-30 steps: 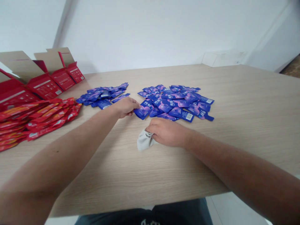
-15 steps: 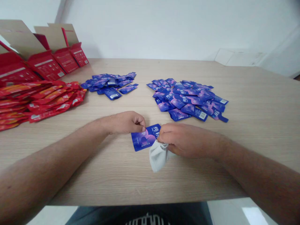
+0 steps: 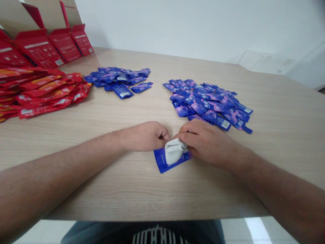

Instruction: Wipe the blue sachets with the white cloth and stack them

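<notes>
One blue packet (image 3: 160,162) lies on the near side of my hands, long axis left to right — right hand (image 3: 205,140) pinching a white cloth (image 3: 173,154) over it, left hand (image 3: 149,136) at its far edge, grip unclear.

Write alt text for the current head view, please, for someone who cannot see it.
A right hand holds a white cloth over a blue pouch on a table, the left hand at the pouch's edge. Beyond lie two piles of blue pouches; at left, red packets and open red boxes.
</notes>
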`<state>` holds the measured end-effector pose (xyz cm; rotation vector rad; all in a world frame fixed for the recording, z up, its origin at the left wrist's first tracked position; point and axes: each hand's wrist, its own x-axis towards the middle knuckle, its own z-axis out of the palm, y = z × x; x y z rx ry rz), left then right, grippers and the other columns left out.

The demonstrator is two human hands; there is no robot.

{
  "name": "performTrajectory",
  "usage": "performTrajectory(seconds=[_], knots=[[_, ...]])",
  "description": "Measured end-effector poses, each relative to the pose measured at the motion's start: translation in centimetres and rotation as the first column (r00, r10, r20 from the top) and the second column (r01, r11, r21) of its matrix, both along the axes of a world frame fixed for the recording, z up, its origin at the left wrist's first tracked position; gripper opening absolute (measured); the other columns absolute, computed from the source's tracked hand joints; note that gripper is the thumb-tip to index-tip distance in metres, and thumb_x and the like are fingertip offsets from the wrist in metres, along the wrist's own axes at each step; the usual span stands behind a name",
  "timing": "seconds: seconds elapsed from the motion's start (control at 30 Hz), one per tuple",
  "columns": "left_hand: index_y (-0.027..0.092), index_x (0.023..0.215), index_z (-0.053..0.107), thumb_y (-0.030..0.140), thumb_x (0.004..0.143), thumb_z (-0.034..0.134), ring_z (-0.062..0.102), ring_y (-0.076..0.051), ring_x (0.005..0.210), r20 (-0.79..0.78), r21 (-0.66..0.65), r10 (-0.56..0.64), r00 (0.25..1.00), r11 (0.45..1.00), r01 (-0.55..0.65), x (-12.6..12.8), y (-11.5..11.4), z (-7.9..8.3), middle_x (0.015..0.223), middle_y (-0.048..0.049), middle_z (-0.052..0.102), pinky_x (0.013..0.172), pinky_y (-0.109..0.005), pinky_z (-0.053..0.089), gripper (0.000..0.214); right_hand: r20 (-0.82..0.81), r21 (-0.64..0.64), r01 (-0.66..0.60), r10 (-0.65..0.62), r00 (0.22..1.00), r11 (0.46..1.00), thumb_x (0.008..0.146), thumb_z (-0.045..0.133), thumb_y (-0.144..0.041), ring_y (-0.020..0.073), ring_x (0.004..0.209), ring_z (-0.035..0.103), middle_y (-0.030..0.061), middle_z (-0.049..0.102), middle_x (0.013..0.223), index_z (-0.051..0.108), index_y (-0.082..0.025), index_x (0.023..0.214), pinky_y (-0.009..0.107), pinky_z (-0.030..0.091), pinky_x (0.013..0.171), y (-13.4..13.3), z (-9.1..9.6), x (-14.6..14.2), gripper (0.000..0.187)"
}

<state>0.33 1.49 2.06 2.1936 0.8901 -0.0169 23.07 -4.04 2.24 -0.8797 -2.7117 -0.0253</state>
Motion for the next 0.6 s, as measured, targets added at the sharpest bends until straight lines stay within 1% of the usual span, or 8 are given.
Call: performTrajectory(seconds=[0.07, 0.13, 0.23, 0.3, 0.37, 0.47, 0.53, 0.6], knots=[[0.02, 0.079, 0.071, 0.034, 0.083, 0.055, 0.054, -0.01, 0.061, 0.001, 0.001, -0.008, 1.0, 1.0, 0.008, 0.1, -0.1, 0.0, 0.066, 0.0045, 0.066, 0.055, -0.021, 0.035, 0.022, -0.018, 0.0, -0.008, 0.008, 1.0, 1.0, 0.096, 0.05, -0.017, 0.0225, 0.096, 0.055, 0.0093, 0.064, 0.103, 0.067, -0.017, 0.109, 0.038, 0.046, 0.087, -0.8, -0.2, -1.2, 0.021], [0.019, 0.077, 0.07, 0.033, 0.083, 0.055, 0.055, -0.01, 0.063, 0.001, -0.007, -0.016, 1.0, 1.0, 0.016, 0.0, 0.0, 0.0, 0.067, 0.0042, 0.066, 0.056, -0.021, 0.036, 0.021, -0.023, -0.014, -0.044, 0.043, 0.999, 0.999, 0.1, 0.046, -0.02, 0.0223, 0.098, 0.054, 0.0088, 0.064, 0.104, 0.066, -0.018, 0.114, 0.037, 0.045, 0.089, -1.5, -0.2, -2.1, 0.024], [0.019, 0.078, 0.069, 0.029, 0.082, 0.055, 0.057, -0.009, 0.063, 0.005, 0.0, -0.008, 1.0, 1.0, 0.008, 0.0, 0.1, -0.1, 0.066, 0.005, 0.065, 0.058, -0.021, 0.037, 0.017, 0.025, -0.031, -0.092, 0.093, 0.995, 0.995, 0.1, 0.047, -0.02, 0.0223, 0.101, 0.054, 0.0083, 0.064, 0.107, 0.066, -0.02, 0.116, 0.038, 0.044, 0.093, -1.7, 0.0, -2.1, 0.025], [0.02, 0.081, 0.07, 0.028, 0.081, 0.054, 0.057, -0.009, 0.062, 0.007, 0.012, 0.013, 1.0, 1.0, -0.013, 0.0, 0.0, -0.2, 0.066, 0.0055, 0.065, 0.057, -0.02, 0.037, 0.017, 0.058, -0.036, -0.068, 0.07, 0.996, 0.997, 0.096, 0.052, -0.017, 0.0221, 0.098, 0.055, 0.0083, 0.064, 0.105, 0.067, -0.019, 0.11, 0.037, 0.045, 0.09, -1.0, 0.0, -1.2, 0.021], [0.021, 0.083, 0.07, 0.028, 0.082, 0.054, 0.055, -0.009, 0.061, 0.007, 0.021, 0.027, 1.0, 0.999, -0.027, 0.0, 0.0, -0.4, 0.066, 0.0058, 0.064, 0.056, -0.021, 0.036, 0.018, 0.058, -0.032, -0.022, 0.024, 0.998, 0.999, 0.092, 0.056, -0.014, 0.0219, 0.094, 0.056, 0.0086, 0.064, 0.103, 0.068, -0.018, 0.104, 0.036, 0.046, 0.085, -0.3, -0.1, -0.5, 0.018], [0.02, 0.081, 0.069, 0.032, 0.083, 0.054, 0.054, -0.009, 0.06, 0.009, 0.024, 0.009, 1.0, 1.0, -0.009, 0.0, -0.1, -0.5, 0.065, 0.0052, 0.064, 0.054, -0.021, 0.034, 0.02, -0.006, -0.01, 0.003, -0.003, 1.0, 1.0, 0.092, 0.056, -0.014, 0.0226, 0.095, 0.056, 0.0094, 0.064, 0.103, 0.067, -0.017, 0.104, 0.037, 0.047, 0.086, -0.3, -0.4, -0.9, 0.017], [0.019, 0.079, 0.069, 0.032, 0.083, 0.055, 0.055, -0.01, 0.063, 0.01, 0.013, -0.018, 1.0, 1.0, 0.018, 0.0, 0.0, -0.4, 0.067, 0.0046, 0.065, 0.055, -0.021, 0.034, 0.02, -0.036, -0.005, -0.04, 0.039, 0.999, 0.999, 0.096, 0.051, -0.017, 0.0225, 0.098, 0.056, 0.0092, 0.064, 0.105, 0.066, -0.017, 0.109, 0.038, 0.046, 0.09, -0.9, -0.4, -1.8, 0.02], [0.019, 0.077, 0.069, 0.03, 0.082, 0.055, 0.056, -0.01, 0.064, 0.006, 0.013, -0.034, 0.999, 0.999, 0.034, 0.0, 0.0, -0.3, 0.066, 0.0045, 0.065, 0.056, -0.021, 0.035, 0.018, -0.025, -0.016, -0.097, 0.097, 0.995, 0.995, 0.098, 0.049, -0.018, 0.022, 0.101, 0.056, 0.0084, 0.065, 0.106, 0.065, -0.018, 0.112, 0.038, 0.045, 0.092, -1.4, -0.2, -2.4, 0.022]])
